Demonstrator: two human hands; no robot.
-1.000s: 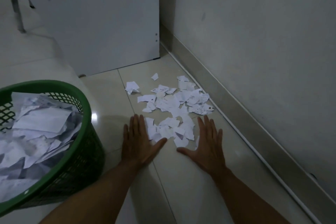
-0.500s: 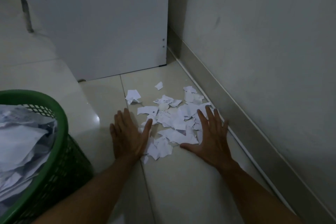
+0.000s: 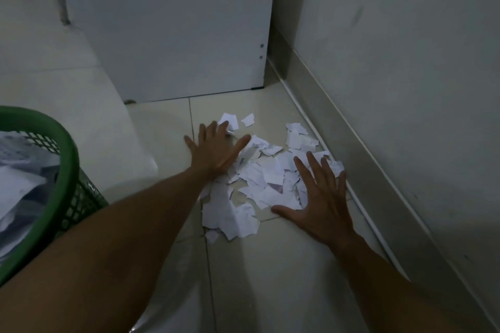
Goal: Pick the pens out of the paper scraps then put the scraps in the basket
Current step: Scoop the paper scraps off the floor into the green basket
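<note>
In the head view, the left hand is lying flat with its fingers spread and straight, pressing on the far left edge of the heap of torn white paper scraps; its fingertips are touching one loose scrap at the far side. The right hand is also spreading wide open, palm down, resting on the right edge of the same heap, thumb pointing inward. Neither hand is gripping anything.

The scraps are lying on the pale tiled floor, in the corner where the floor is meeting the grey skirting of the wall on the right and the white cabinet panel at the far side. The round green plastic mesh basket is standing at the left edge, cut off by the frame, with white paper showing inside it.

Faint marks are showing on some scraps, but the dim light is making them unreadable. Part of the heap is hiding under both palms and the left forearm.
</note>
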